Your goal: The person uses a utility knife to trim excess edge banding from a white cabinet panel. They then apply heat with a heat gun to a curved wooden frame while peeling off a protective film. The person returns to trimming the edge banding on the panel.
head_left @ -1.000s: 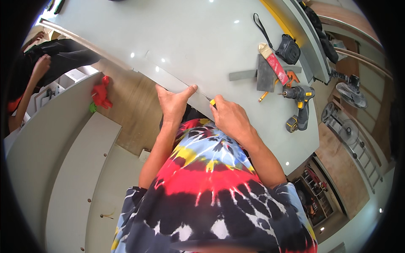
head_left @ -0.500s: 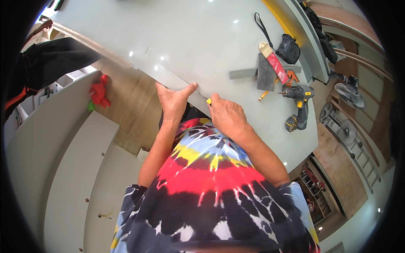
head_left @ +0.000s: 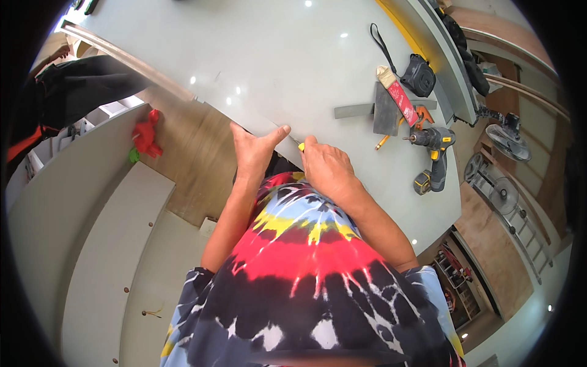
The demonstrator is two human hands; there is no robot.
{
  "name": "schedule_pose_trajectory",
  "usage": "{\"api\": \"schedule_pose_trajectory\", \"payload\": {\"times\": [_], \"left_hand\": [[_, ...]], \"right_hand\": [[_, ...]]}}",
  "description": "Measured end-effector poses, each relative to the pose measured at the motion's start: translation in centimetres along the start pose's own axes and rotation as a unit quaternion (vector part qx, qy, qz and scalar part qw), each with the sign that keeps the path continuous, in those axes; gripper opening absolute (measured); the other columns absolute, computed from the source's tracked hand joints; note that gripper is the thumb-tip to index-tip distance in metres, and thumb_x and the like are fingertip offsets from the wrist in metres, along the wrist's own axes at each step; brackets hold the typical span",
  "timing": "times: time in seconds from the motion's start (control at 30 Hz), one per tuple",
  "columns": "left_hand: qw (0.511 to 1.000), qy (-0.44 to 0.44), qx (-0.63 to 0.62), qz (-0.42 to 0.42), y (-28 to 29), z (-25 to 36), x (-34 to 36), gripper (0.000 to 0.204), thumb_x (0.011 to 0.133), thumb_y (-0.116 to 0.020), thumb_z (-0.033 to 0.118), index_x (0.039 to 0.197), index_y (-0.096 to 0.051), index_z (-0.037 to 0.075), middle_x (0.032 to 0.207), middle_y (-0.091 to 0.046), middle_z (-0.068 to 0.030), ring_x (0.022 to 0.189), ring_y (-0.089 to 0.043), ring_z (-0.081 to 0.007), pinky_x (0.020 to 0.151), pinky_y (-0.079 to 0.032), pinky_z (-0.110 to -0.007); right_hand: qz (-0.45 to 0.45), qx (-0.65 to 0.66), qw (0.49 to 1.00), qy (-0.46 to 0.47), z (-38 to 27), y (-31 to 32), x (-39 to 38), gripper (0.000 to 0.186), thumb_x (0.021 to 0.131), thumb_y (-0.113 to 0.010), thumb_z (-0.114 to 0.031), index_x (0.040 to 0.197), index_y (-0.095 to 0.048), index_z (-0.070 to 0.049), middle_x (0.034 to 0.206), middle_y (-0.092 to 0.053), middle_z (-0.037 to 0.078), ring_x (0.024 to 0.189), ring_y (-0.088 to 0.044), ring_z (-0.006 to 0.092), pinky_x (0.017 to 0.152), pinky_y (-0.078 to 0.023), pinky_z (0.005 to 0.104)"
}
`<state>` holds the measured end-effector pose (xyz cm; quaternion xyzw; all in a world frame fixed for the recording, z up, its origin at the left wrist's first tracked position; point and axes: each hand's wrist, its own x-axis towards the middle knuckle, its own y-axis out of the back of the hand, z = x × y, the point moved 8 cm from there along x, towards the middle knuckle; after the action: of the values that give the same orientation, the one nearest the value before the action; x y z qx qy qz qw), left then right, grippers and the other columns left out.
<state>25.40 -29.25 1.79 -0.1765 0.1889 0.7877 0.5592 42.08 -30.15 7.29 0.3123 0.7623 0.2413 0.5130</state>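
My left hand is at the near edge of a white tabletop. Its thumb lies on top along the edge, while the other fingers bend down over the side and are mostly hidden. Just to the right, my right hand is closed around a small tool with a yellow handle, which looks like a utility knife. Its thin metal blade points toward the left thumb, at the tabletop's edge. Most of the handle is covered by the fingers.
Right of my hands lie a cordless drill, a tape measure, a pencil, a grey flat block and a red-and-cream packet. At left, a person in black trousers stands near red cloth. A fan stands at right.
Both hands stay nearly in place, with the left thumb slightly farther right and lower. The view has shifted a little. The person's hand at far left has moved lower.
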Motion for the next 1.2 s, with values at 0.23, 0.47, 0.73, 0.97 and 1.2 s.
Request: {"api": "schedule_pose_trajectory", "payload": {"times": [0.23,0.47,0.73,0.97,1.2], "left_hand": [[0.999,0.021,-0.028,0.002,-0.5,-0.6,-0.3,0.084,0.07,-0.092,0.004,0.135,-0.04,-0.005,0.126,-0.059,-0.0163,0.114,-0.062,-0.0241,0.099,-0.054,-0.037],[0.998,0.044,-0.033,0.007,-0.6,-0.8,-0.1,0.082,0.07,-0.091,0.003,0.134,-0.04,-0.007,0.125,-0.059,-0.0173,0.114,-0.063,-0.0236,0.098,-0.054,-0.037],[0.999,0.024,-0.023,0.002,-0.6,-0.5,-0.1,0.083,0.071,-0.09,0.002,0.135,-0.039,-0.006,0.125,-0.058,-0.0162,0.113,-0.062,-0.0237,0.098,-0.054,-0.037],[0.999,0.02,-0.029,-0.007,-0.6,-0.5,-0.1,0.081,0.071,-0.088,0.001,0.136,-0.039,-0.005,0.126,-0.058,-0.0151,0.115,-0.061,-0.0233,0.1,-0.053,-0.037],[0.998,0.002,-0.052,-0.022,-0.7,0.1,-0.1,0.082,0.071,-0.088,-0.001,0.137,-0.039,-0.004,0.128,-0.058,-0.0152,0.116,-0.061,-0.0242,0.101,-0.052,-0.038]], "right_hand": [[0.009,0.067,0.997,0.025,0.4,1.3,-0.7,0.018,0.101,-0.06,-0.016,0.097,-0.056,0.001,0.078,-0.071,0.025,0.078,-0.072,0.0454,0.071,-0.057,0.055],[-0.005,0.082,0.996,-0.041,2.1,2.6,-2.2,0.022,0.102,-0.061,-0.02,0.1,-0.056,0.001,0.08,-0.071,0.026,0.079,-0.071,0.0486,0.072,-0.055,0.057],[-0.019,0.1,0.994,-0.033,1.8,0.7,-1.4,0.022,0.101,-0.062,-0.021,0.102,-0.056,0.001,0.082,-0.071,0.026,0.082,-0.071,0.0481,0.074,-0.056,0.0571],[-0.029,0.07,0.997,-0.012,1.4,0.6,-1.3,0.021,0.1,-0.063,-0.02,0.1,-0.056,0.0,0.082,-0.072,0.025,0.081,-0.072,0.046,0.074,-0.057,0.0558],[-0.027,0.041,0.999,0.007,1.0,0.4,-1.0,0.022,0.101,-0.062,-0.019,0.098,-0.053,0.001,0.079,-0.07,0.026,0.08,-0.071,0.0476,0.072,-0.056,0.0562]]}}
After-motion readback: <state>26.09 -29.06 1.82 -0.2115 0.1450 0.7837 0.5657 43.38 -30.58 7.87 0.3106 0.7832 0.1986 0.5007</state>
